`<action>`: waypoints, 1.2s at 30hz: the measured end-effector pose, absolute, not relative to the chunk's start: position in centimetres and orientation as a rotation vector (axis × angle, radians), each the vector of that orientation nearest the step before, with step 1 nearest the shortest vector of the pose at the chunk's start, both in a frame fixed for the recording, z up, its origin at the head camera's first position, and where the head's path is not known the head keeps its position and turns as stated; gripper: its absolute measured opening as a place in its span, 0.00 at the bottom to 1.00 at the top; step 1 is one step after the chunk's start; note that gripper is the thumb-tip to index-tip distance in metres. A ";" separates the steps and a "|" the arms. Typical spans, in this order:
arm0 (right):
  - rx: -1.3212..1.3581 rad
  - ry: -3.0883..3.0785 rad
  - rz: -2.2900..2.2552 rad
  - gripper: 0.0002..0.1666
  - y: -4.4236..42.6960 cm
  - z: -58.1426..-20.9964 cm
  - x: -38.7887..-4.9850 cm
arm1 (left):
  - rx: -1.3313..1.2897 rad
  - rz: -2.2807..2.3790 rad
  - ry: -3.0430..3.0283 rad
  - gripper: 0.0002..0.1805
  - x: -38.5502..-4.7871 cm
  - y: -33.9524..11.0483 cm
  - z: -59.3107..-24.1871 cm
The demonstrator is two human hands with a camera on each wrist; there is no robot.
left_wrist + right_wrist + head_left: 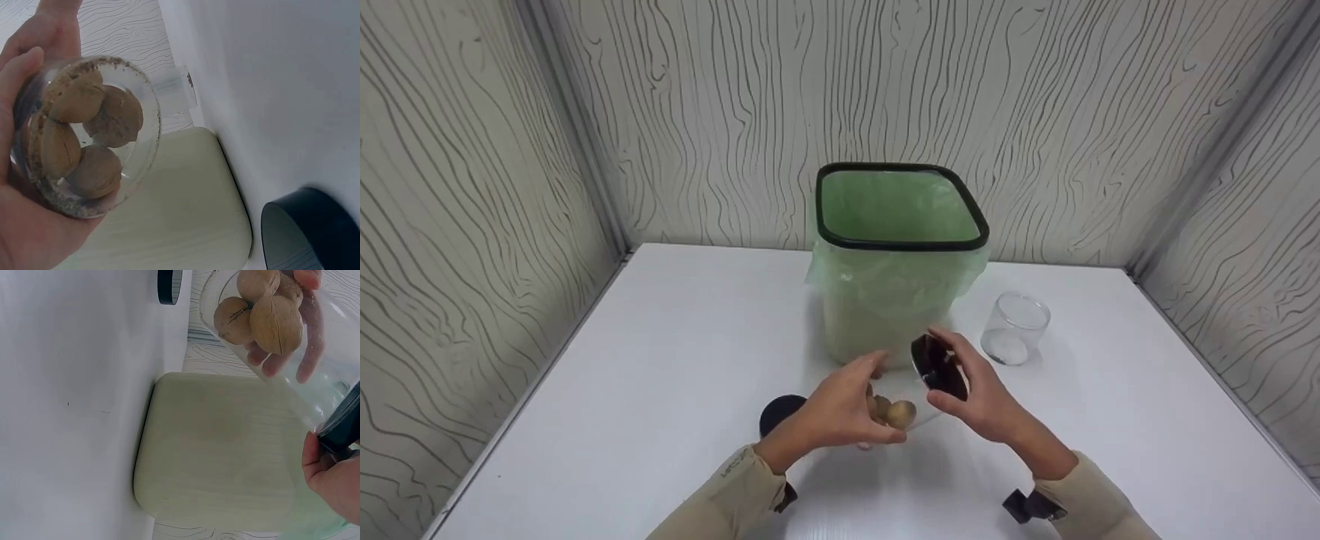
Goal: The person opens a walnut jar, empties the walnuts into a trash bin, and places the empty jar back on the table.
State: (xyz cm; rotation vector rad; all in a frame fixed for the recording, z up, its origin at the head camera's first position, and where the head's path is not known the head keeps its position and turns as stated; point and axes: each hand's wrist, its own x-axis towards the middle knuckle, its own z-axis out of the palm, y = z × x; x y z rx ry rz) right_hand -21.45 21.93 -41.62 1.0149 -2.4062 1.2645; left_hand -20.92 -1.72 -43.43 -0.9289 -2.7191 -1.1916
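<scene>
In the head view my left hand (844,401) grips a clear jar (292,399) held tilted above the table. Several walnuts (95,169) lie at the bottom end of this jar, and brown crumbs cling around its base. My right hand (986,397) holds a black lid (937,367) by its edge at the jar's mouth. Whether the lid is seated or only touching the rim I cannot tell. Fingers of the left hand (312,343) show through the clear wall in the right wrist view.
A bin (885,315) with a green liner (900,202) and black rim stands just behind the hands. Right of it is a second clear jar (1015,328), without a lid. Another dark lid (782,412) lies on the white table (660,360), beside my left wrist.
</scene>
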 end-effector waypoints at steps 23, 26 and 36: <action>0.820 -2.519 1.232 0.44 20.8 -41.2 -20.9 | -0.852 -0.900 -2.658 0.55 -20.8 -1.2 -43.8; 0.734 -2.566 1.236 0.44 20.6 -41.1 -20.9 | -0.837 -0.850 -2.638 0.55 -20.8 -1.0 -44.0; 0.807 -2.537 1.282 0.43 20.9 -41.1 -21.1 | -0.870 -0.887 -2.652 0.56 -20.7 -1.3 -43.6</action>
